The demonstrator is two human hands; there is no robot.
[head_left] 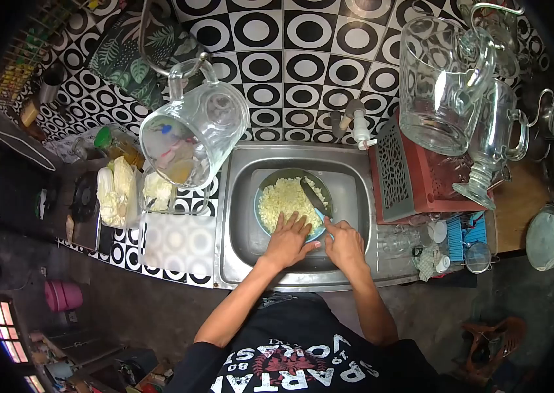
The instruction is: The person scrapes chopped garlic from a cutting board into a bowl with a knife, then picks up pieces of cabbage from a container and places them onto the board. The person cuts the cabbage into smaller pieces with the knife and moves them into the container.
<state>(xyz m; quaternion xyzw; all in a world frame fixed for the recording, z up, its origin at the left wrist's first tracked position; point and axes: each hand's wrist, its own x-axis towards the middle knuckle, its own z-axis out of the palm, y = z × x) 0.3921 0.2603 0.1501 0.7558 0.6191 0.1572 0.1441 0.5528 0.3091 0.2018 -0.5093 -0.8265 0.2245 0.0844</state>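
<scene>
Firstly, hazards. Knife [312, 195], one, blue-handled, dark-bladed: lay over the right side of the heap, near the fingers of your left hand [285, 242]; a slip of the grip or a leftward sweep could have brought its edge against them. Which way that edge faced was too small to tell. Chopped pale pieces [283, 196], one heap, filling much of the bowl [321, 185]: might have spilled over the near rim, had you dragged them toward yourself. Bowl, one, round: stood within the basin of the sink [240, 190] and could have tipped or slid on smooth metal, if pressed on one side only.

Next, positions. Left hand: fingers spread, tips resting on the near part of the heap, nothing seen in their grasp; whether your palm bore on the rim, hidden. Right hand [344, 243]: fingers curled round the handle by the near right rim, blade reaching away from you. Heap: directly beneath your left fingertips, and just beyond your right fingers, which met the handle.
</scene>
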